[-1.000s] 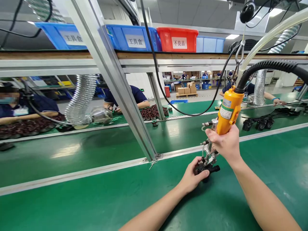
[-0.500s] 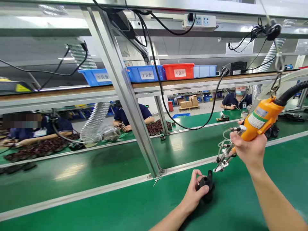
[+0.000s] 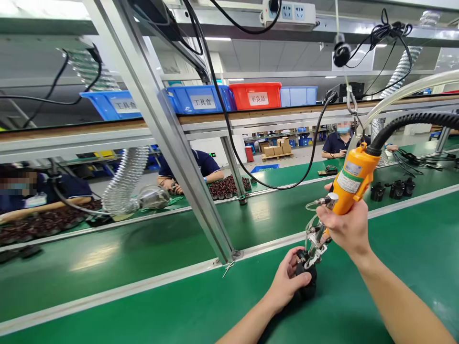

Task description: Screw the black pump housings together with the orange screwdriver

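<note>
Now the left hand (image 3: 287,282) is closed around a small black part (image 3: 307,285) on the green surface (image 3: 179,306). Above it, the right hand (image 3: 342,227) grips an orange screwdriver (image 3: 353,179), tilted, with its metal tip (image 3: 315,251) touching the part.

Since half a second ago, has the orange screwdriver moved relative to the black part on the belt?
Yes. The orange screwdriver in the right hand has come down, its tip now meeting the black part held by the left hand.

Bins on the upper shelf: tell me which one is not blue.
The red bin, between the blue bin with a white label and the plain blue bin on its right; every other bin up there is blue.
</note>
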`<action>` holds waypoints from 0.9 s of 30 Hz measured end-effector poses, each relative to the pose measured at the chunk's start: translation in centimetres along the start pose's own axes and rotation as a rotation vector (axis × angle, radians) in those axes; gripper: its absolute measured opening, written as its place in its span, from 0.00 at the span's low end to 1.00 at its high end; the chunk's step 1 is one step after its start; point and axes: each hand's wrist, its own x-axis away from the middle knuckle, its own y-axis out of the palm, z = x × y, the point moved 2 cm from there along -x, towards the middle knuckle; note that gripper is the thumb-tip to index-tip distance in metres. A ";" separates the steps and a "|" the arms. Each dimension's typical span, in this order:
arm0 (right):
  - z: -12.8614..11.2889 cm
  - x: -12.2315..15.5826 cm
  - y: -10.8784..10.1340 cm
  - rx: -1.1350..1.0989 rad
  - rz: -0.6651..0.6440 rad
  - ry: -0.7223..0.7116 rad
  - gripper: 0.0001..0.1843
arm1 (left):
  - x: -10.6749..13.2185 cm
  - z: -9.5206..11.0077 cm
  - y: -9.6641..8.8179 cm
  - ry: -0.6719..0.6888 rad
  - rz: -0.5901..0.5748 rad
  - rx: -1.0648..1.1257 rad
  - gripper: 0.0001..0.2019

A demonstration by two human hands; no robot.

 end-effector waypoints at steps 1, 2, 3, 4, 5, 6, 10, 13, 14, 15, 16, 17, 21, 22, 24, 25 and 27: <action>0.2 0.1 0.1 -0.004 -0.010 0.009 0.27 | -0.1 -0.1 0.0 -0.005 0.001 0.004 0.39; 0.3 0.2 0.3 -0.013 -0.025 0.014 0.27 | -0.1 -0.2 0.0 -0.012 0.003 0.011 0.39; 0.5 0.3 0.5 -0.019 -0.045 0.018 0.27 | -0.1 -0.2 0.1 -0.018 0.006 0.020 0.39; 0.7 0.3 0.8 -0.019 -0.067 0.022 0.27 | -0.2 -0.2 0.2 -0.024 0.010 0.030 0.39; 0.9 0.4 1.1 -0.010 -0.084 0.029 0.27 | -0.2 -0.2 0.2 -0.028 0.018 0.039 0.40; 1.1 0.3 1.3 0.007 -0.095 0.040 0.27 | -0.2 -0.1 0.3 -0.029 0.030 0.045 0.40; 2.0 0.0 2.0 0.086 -0.115 0.087 0.26 | 0.0 0.3 0.5 -0.022 0.068 0.044 0.39; 2.5 -0.1 2.2 0.086 -0.147 0.083 0.25 | 0.1 0.4 0.6 -0.027 0.067 0.044 0.39; 2.7 0.0 2.2 0.078 -0.157 0.079 0.25 | 0.1 0.4 0.5 -0.027 0.065 0.047 0.39; 2.8 0.0 2.2 0.072 -0.162 0.077 0.25 | 0.1 0.4 0.5 -0.030 0.059 0.050 0.39; 3.0 0.1 2.2 0.073 -0.162 0.076 0.25 | 0.1 0.3 0.5 -0.032 0.053 0.048 0.39; 3.1 0.1 2.2 0.078 -0.153 0.078 0.25 | 0.1 0.3 0.4 -0.030 0.045 0.041 0.40; 2.8 -0.3 1.3 0.079 -0.102 0.078 0.27 | 0.2 -0.1 0.2 0.061 0.035 -0.012 0.38; 2.5 -0.5 0.9 0.061 -0.078 0.055 0.28 | 0.2 -0.2 0.1 0.098 0.070 -0.010 0.36; 1.4 -1.0 -0.2 0.033 0.003 -0.021 0.30 | 0.2 -0.2 -0.1 0.137 0.144 0.040 0.34; 0.8 -1.2 -0.8 0.034 0.050 -0.064 0.30 | 0.2 -0.1 -0.2 0.135 0.160 0.073 0.33; -0.2 -1.6 -1.9 0.065 0.130 -0.131 0.28 | 0.2 0.0 -0.2 0.099 0.127 0.113 0.32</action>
